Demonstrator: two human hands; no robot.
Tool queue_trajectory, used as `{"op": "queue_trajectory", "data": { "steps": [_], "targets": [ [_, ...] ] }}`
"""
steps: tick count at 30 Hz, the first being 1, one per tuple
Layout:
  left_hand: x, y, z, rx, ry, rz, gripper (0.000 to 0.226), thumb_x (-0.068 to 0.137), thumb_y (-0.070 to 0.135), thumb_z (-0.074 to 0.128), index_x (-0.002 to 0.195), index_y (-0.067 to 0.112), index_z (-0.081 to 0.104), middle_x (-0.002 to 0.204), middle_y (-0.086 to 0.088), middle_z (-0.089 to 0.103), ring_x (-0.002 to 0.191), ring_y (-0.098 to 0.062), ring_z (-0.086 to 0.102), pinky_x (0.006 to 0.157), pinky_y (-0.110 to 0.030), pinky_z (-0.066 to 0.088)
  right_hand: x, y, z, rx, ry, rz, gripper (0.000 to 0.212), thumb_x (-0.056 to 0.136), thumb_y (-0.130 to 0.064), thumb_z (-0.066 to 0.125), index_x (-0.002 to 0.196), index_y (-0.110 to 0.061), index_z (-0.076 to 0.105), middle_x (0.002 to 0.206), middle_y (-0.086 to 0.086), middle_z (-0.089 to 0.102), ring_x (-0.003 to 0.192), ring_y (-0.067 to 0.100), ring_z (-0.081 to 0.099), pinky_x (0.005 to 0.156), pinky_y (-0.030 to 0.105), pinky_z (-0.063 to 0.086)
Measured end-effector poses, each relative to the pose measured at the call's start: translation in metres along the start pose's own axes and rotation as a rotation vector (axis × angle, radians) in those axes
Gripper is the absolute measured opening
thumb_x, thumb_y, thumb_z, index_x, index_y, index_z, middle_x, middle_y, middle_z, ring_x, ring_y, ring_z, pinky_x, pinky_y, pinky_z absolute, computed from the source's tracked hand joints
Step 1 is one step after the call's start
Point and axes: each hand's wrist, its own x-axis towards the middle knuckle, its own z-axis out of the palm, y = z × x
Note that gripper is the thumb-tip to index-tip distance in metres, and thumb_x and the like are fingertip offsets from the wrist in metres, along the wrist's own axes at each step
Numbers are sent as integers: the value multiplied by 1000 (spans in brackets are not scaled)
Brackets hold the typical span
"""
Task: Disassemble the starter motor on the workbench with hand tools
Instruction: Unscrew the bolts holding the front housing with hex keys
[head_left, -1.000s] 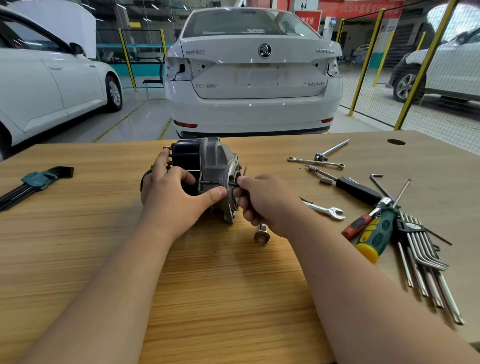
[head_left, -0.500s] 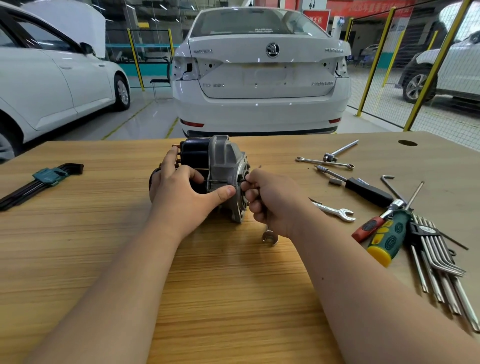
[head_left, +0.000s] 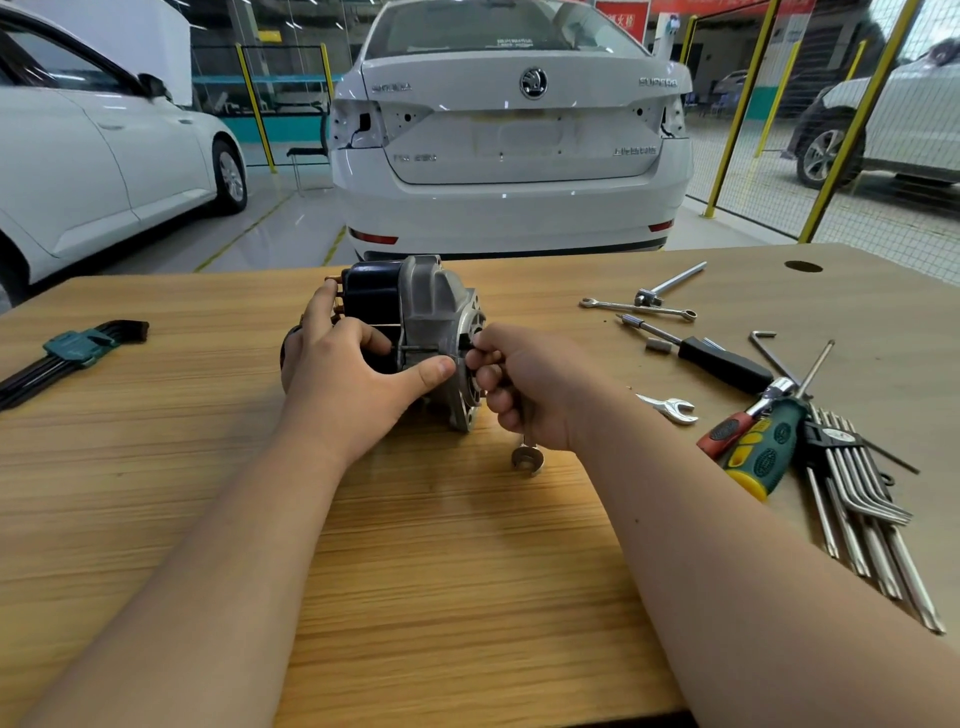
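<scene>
Starter motor (head_left: 421, 306), one only, sits mid-workbench (head_left: 415, 571) between two hands: left hand (head_left: 343, 374) wraps its dark body from the near side, thumb on the flange; right hand (head_left: 530, 384) clutches one spanner (head_left: 527, 460) at its right end (a long spanner (head_left: 639, 307) and a short spanner (head_left: 670, 409) lie loose further right)

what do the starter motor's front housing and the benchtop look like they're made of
Front housing of the starter motor: probably cast aluminium, going by its dull, matt grey surface and rounded moulded shapes. Benchtop: wood or wood-grain laminate, tan with streaked grain and a smooth low sheen; the picture does not settle which.
</scene>
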Motion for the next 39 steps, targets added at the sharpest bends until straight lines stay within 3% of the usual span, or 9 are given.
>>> {"op": "queue_trajectory", "data": {
  "steps": [6, 17, 28, 30, 33, 39],
  "targets": [
    [-1, -1, 0, 8, 10, 6, 52, 54, 72, 69, 77, 30, 48, 161, 11, 13, 142, -19, 17, 112, -41, 24, -3, -7, -2, 29, -91, 70, 28, 95, -29, 46, 72, -18, 57, 48, -8, 45, 35, 7, 34, 33, 17, 28],
    [-1, 1, -1, 5, -5, -9, 53, 52, 76, 64, 78, 33, 48, 161, 12, 11, 142, -19, 14, 113, -43, 24, -9, -8, 1, -393, 161, -238, 19, 92, -25, 57, 82, -10, 63, 42, -7, 55, 33, 7, 45, 36, 17, 37],
    [-1, 2, -1, 6, -6, -18, 53, 56, 72, 68, 83, 31, 50, 161, 14, 9, 143, -17, 13, 112, -43, 25, -5, -6, 0, -186, 152, -198, 18, 91, -20, 63, 75, -12, 60, 43, -8, 51, 35, 6, 43, 36, 19, 35],
    [-1, 2, -1, 8, -2, -16, 52, 57, 71, 69, 84, 30, 50, 161, 13, 9, 143, -17, 13, 112, -42, 25, -4, -5, 1, -201, 147, -246, 14, 91, -17, 62, 78, -13, 59, 52, -3, 52, 37, 8, 44, 38, 21, 35],
    [-2, 2, -1, 25, 3, -12, 53, 59, 71, 69, 86, 29, 51, 161, 12, 9, 144, -18, 12, 113, -43, 25, -4, -4, 1, -407, 184, -388, 11, 91, -17, 60, 80, -18, 58, 62, 1, 55, 43, 12, 48, 42, 24, 39],
    [-1, 2, -2, 14, -9, -19, 50, 59, 71, 71, 81, 33, 48, 161, 13, 8, 144, -18, 12, 113, -44, 24, -6, 0, -5, -746, 230, -709, 28, 89, -17, 65, 71, -34, 51, 66, -10, 56, 52, 3, 50, 47, 16, 38]
  ]
}}
